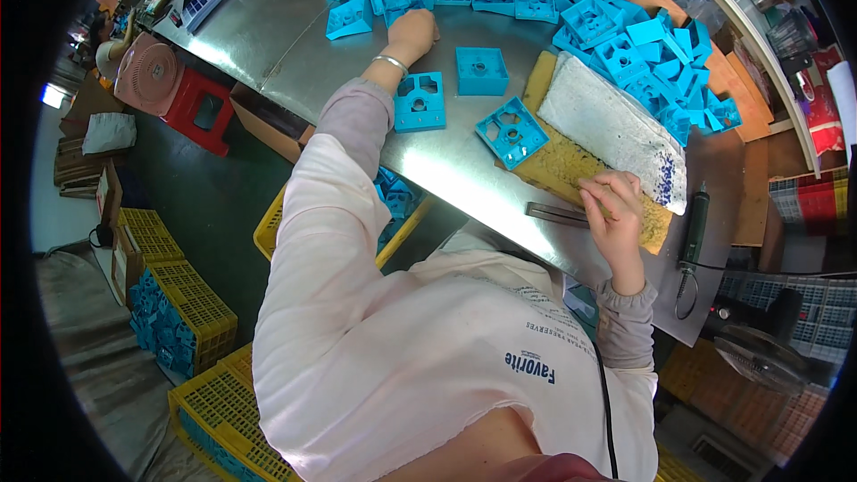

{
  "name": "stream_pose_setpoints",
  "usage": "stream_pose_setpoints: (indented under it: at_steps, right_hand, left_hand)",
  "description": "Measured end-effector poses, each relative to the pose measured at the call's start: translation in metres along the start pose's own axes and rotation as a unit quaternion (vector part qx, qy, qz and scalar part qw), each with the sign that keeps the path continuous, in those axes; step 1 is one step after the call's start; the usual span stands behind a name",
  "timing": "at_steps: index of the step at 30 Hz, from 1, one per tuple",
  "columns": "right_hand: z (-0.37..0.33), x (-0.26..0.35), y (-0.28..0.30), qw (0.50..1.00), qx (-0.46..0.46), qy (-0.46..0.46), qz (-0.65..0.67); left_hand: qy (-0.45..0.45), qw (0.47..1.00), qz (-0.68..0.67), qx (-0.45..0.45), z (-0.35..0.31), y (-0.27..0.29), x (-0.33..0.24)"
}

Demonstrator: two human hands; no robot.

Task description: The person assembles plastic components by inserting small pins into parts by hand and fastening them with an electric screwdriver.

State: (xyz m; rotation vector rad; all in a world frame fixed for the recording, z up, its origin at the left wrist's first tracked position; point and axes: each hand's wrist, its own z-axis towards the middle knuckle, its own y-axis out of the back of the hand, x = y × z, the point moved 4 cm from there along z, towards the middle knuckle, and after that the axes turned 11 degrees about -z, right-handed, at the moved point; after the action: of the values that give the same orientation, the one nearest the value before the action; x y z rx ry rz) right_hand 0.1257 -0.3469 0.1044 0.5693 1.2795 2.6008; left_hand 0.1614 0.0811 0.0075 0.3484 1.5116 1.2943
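Observation:
My left hand reaches to the near edge of a heap of blue plastic parts. Its fingers curl onto a square blue plastic box there, with the fingertips partly hidden. Between the heap and me lie three separate blue boxes: a left one, a middle one and a tilted one touching a yellow sponge pad. Above that pad my right hand is closed, thumb near the bent fingers; whatever they may hold is hidden. A dark narrow metal tool lies beside it.
A white stained cloth rests on the sponge. More blue parts are heaped at the far right. A dark green pen-shaped tool with a cord lies at the right edge. Yellow crates and a red stool stand left.

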Motion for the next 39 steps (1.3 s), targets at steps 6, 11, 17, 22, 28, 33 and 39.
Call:
stream_pose_setpoints:
  at_steps: [6,11,17,22,28,33,39]
  right_hand:
    - [0.014,0.006,-0.006,0.999,-0.030,-0.023,0.008]
    - [0.019,0.013,-0.023,0.986,-0.022,-0.116,0.118]
    - [0.006,0.011,-0.037,0.933,0.029,-0.205,0.294]
    - [-0.001,0.011,-0.035,0.911,0.042,-0.223,0.344]
    - [-0.017,0.002,-0.043,0.873,0.091,-0.268,0.396]
    - [-0.032,-0.002,-0.061,0.817,0.133,-0.330,0.453]
    - [-0.027,-0.015,-0.059,0.936,0.066,-0.262,0.228]
  left_hand:
    - [-0.154,0.939,-0.306,0.002,-0.079,0.027,-0.099]
    - [-0.315,0.888,-0.335,-0.006,-0.184,0.027,-0.169]
    - [-0.360,0.880,-0.305,-0.047,-0.231,0.027,-0.185]
    - [-0.428,0.856,-0.269,-0.108,-0.245,0.027,-0.191]
    - [-0.488,0.845,-0.157,-0.151,-0.261,0.020,-0.199]
    - [-0.443,0.860,-0.227,-0.113,-0.259,0.001,-0.183]
    - [-0.186,0.950,-0.209,-0.140,-0.232,-0.026,-0.147]
